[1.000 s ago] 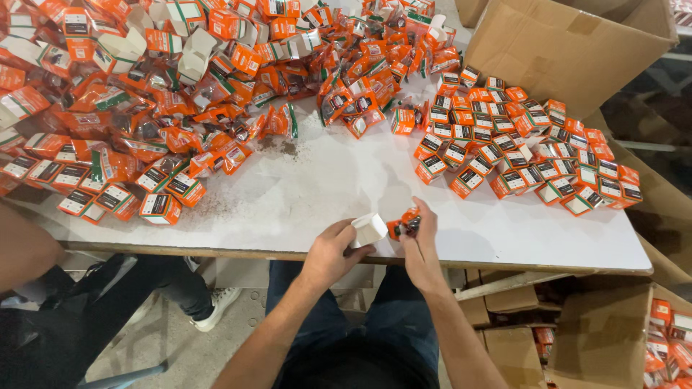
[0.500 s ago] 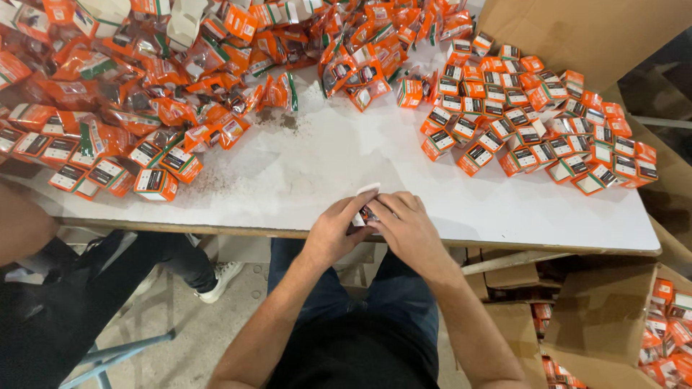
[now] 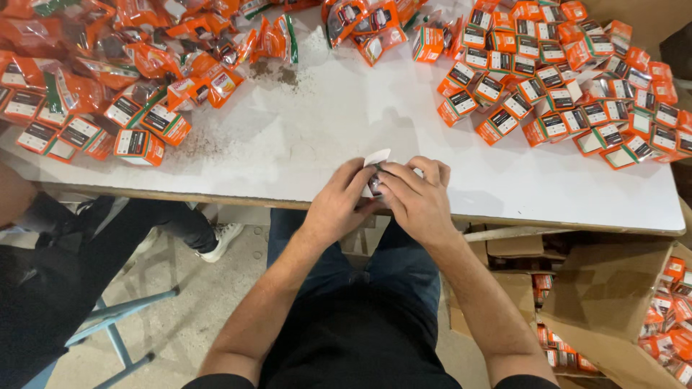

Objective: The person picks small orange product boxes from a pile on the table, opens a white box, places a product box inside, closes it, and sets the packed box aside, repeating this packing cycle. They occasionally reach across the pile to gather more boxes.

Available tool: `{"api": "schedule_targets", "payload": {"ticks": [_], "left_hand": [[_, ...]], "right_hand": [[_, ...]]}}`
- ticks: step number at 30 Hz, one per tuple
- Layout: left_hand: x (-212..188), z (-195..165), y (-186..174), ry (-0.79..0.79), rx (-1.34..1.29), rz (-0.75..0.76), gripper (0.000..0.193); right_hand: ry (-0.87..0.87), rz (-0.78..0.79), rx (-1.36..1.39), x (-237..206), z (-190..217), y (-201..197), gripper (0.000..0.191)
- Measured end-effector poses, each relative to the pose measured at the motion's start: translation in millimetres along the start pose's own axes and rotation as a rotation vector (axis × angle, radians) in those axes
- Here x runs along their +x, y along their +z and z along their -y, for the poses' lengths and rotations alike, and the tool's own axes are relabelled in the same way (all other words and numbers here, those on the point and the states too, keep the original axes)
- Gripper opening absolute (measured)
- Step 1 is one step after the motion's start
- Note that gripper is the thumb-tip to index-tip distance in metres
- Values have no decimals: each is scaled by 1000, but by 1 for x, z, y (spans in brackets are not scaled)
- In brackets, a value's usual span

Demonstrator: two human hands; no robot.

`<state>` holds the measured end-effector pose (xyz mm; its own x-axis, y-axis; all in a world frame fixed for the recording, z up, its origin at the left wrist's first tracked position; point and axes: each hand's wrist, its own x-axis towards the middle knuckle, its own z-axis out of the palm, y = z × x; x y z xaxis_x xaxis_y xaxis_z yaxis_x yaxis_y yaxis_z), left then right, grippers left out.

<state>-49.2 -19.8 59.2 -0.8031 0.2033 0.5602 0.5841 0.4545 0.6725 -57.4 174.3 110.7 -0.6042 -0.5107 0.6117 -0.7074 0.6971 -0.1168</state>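
Observation:
My left hand [image 3: 337, 203] and my right hand [image 3: 417, 200] meet at the near edge of the white table [image 3: 317, 137]. Together they hold a small box [image 3: 375, 160] with a white flap sticking up between the fingers; most of the box is hidden under my fingers. A group of small orange boxes [image 3: 562, 79] with white labels lies to the far right. A heap of orange plastic packets [image 3: 166, 43] covers the far left and back of the table.
Another person's dark-trousered legs and white shoe [image 3: 220, 238] are at the left beside a blue stool frame [image 3: 119, 317]. Open cardboard cartons [image 3: 613, 302] holding more orange boxes stand on the floor at the right. Brown crumbs [image 3: 277, 70] are scattered on the table.
A second ago my hands held a white box and an orange packet apart. They have since closed together over the box, and the orange packet is no longer visible. The view has shifted nearer.

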Motion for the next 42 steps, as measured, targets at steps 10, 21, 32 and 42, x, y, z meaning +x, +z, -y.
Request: {"api": "schedule_targets", "payload": {"ticks": [10,21,32,42], "left_hand": [[-3,-8,-11,277,39,-169,60],[4,-20,-9,276,151,-114,46],[-1,-17,-6,114,34,-84,38],[-4,-8,1,-63,-105,-48,41]], "right_hand": [[41,-7,-56,-14,14,2,24],[293,-108,325,-39,7,8,47],[668,-198,1008,-23,-3,32,45],[190,181,621,-11,-17,6,42]]}}
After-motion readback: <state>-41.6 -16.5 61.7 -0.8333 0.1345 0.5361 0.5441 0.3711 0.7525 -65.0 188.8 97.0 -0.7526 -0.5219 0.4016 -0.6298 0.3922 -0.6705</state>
